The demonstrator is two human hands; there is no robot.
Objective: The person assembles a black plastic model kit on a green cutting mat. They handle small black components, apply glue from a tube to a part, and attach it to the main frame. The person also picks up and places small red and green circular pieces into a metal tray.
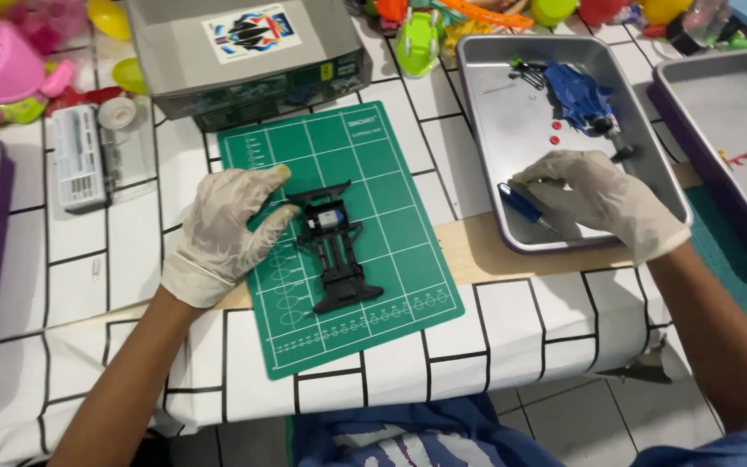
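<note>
Black plastic toy-car chassis (335, 251) lies mid green cutting mat (339, 233), long axis running from the mat's near edge to its far edge. Gloved left hand (231, 225) steadies its side, fingers loosely curled; gloved right hand (603, 199) pinches a blue-handled screwdriver (525, 207) in the grey metal tray (486, 130).

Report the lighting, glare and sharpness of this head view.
Head view: light even and bright; soft glare on the metal tray; faint shadows under the left hand and the black chassis on the green mat. Centre sharp; right hand slightly soft; toys along the top edge blurred; table lines bow a little toward the frame edges.
</note>
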